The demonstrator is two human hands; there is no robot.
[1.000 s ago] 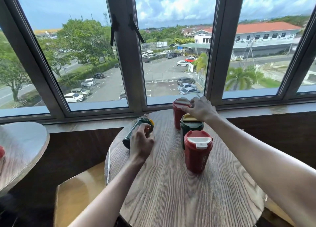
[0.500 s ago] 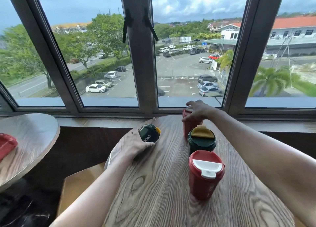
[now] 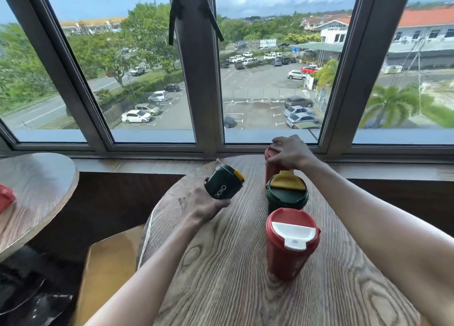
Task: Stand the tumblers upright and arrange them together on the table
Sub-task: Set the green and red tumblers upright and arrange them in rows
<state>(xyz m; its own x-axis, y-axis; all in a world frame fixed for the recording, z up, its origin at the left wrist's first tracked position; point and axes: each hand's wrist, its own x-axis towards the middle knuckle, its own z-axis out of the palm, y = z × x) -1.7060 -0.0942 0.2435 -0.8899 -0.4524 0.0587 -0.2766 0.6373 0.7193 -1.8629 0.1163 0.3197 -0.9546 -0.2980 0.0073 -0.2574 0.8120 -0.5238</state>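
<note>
Three tumblers stand upright in a row down the round wooden table [image 3: 245, 289]: a red one with a white lid [image 3: 291, 244] nearest me, a dark green one with a yellow lid [image 3: 286, 194] behind it, and a red one [image 3: 271, 166] at the far edge. My right hand [image 3: 288, 152] rests over the top of the far red tumbler, fingers wrapped on its lid. My left hand [image 3: 200, 203] grips a second dark green tumbler with a yellow lid [image 3: 223, 185], lifted off the table and tilted, its lid pointing up and to the right.
A window sill and tall window frames [image 3: 196, 92] run just behind the table. A second round table [image 3: 34, 185] with a red object [image 3: 6, 199] at its edge stands to the left. A yellow-brown seat [image 3: 108, 271] sits below the table's left edge.
My left hand has raised the green tumbler from lying on the table and tilted it more upright. My right hand stays on the far red tumbler. My head has come closer.
</note>
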